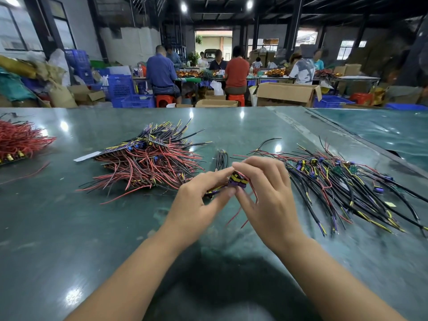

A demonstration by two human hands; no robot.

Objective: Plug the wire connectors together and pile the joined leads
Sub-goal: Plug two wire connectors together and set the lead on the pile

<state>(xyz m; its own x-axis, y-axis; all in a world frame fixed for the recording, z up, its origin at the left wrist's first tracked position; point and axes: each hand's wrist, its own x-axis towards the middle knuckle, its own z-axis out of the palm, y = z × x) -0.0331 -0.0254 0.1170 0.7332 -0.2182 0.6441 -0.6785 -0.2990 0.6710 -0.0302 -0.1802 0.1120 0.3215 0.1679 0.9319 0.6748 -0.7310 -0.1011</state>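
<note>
The green table [69,228] fills the lower view, its far edge running across at twelve o'clock, with cardboard boxes [287,93], blue crates [129,93] and seated workers [162,75] beyond it. At ten o'clock of the hands lies the big pile of red and black leads [148,163]. At three o'clock a looser spread of black, purple and yellow leads with connectors [335,181] fans toward the right edge. At nine o'clock, by the table's left edge, sits a bundle of red wires [18,142]. Just above centre, the left hand [194,205] and right hand [268,195] meet, fingers curled, both pinching the purple and yellow connector pair [237,180] held above the table. Thin red wires [234,216] trail from it toward six o'clock. A small black lead bundle [221,158] lies at twelve o'clock of the hands.
</note>
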